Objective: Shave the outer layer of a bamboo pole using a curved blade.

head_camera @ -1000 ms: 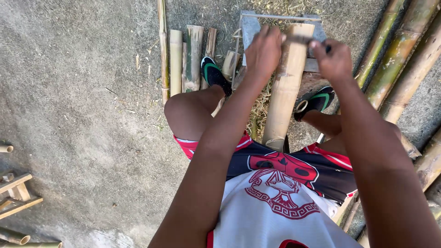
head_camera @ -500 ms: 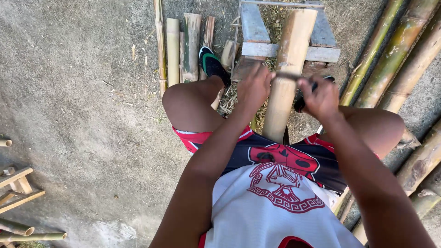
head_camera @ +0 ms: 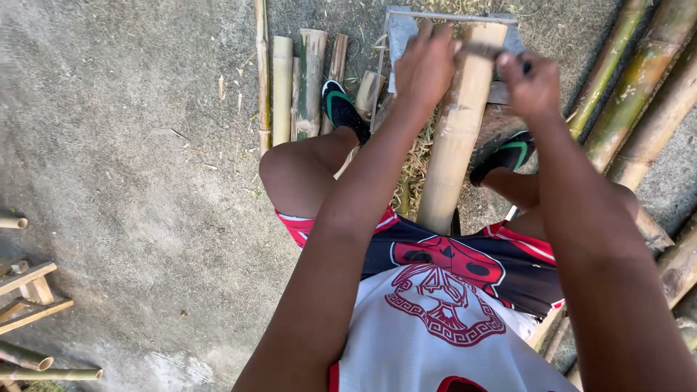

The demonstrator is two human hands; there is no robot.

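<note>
Bamboo pole [head_camera: 459, 138], pale and stripped, runs from between the person's knees up toward 12 o'clock, top end resting against a grey metal-framed stand [head_camera: 401, 36]. Both hands sit at its upper end.

Left hand [head_camera: 425, 69]: closed, fingers curled over the pole's left side at one end of a thin dark blade [head_camera: 483, 49] lying across the pole. Right hand [head_camera: 532, 83]: closed fist gripping the other end of that blade, just off the pole's right edge at 1 o'clock. Blade itself is mostly hidden by fingers; can't tell its shape.

Counts:
- 1 pole under the hands.
- 2 black shoes with green trim [head_camera: 341, 109], one either side of the pole, on the concrete floor [head_camera: 131, 145].
- About 5 cut bamboo pieces [head_camera: 298, 80] lying side by side at 11 o'clock, left of the stand.
- About 3 long greenish bamboo culms [head_camera: 639, 87] slanting along the right edge, 2 to 4 o'clock.
- Small wooden frame of slats [head_camera: 25, 290] at 8 o'clock, with 2 short bamboo tubes [head_camera: 36, 363] just below it and 1 more stub at the left edge.
- Dry shavings [head_camera: 415, 167] heaped on the floor beside the pole's lower half.
</note>
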